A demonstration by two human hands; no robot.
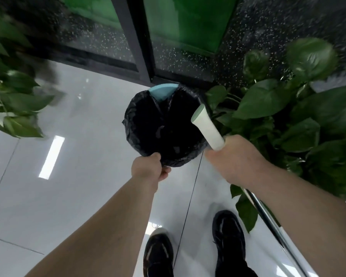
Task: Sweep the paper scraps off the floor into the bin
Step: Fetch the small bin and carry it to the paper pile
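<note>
I see a glossy pale tiled floor [78,196], crossed by a thin dark grout line [188,206] and mirroring a ceiling light strip [51,156]. A black left shoe [158,254] and right shoe [229,236] stand on it. The black-lined bin [132,108] is just beyond them; I can't tell whether it rests there.

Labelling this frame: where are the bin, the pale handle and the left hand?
bin [162,92]: head view, teal rim.
pale handle [207,124]: head view, grip end.
left hand [148,169]: head view, its back.

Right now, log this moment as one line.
left hand: grips bin rim | right hand: holds pale handle | bin: black liner, by door frame | scraps: none visible
</note>
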